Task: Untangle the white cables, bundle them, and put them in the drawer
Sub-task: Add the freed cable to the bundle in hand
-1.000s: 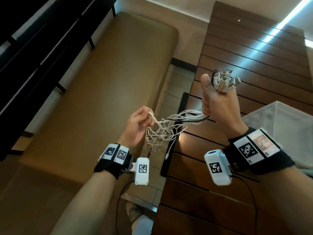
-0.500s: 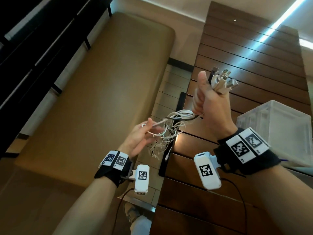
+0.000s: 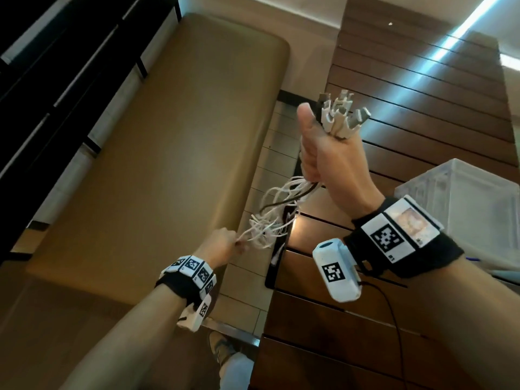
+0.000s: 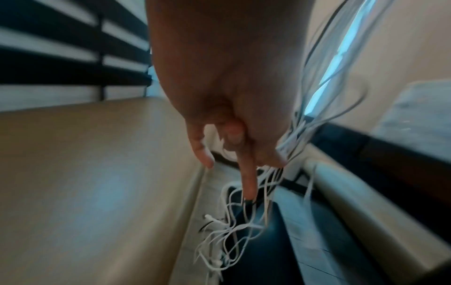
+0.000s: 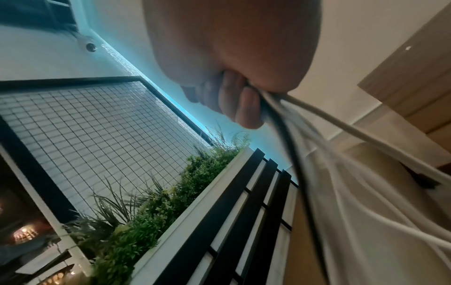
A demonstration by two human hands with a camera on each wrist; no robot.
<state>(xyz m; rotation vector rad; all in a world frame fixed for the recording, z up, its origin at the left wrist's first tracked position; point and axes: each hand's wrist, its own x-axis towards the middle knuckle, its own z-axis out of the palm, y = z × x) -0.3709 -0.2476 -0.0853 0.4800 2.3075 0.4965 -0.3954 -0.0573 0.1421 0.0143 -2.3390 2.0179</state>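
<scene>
1. Untangling is under way: right hand (image 3: 329,161) fists the white cables (image 3: 277,213) just below their plugs (image 3: 342,116), raised over the wooden table (image 3: 422,114).
2. Left hand (image 3: 223,246) pinches loose strands at the snarl's lower end; one dark cable (image 3: 277,203) runs through it.
3. Left, I judge: clearing the knot, bundling, stowing. The clear bin (image 3: 475,198) nearby may be the drawer.
</scene>
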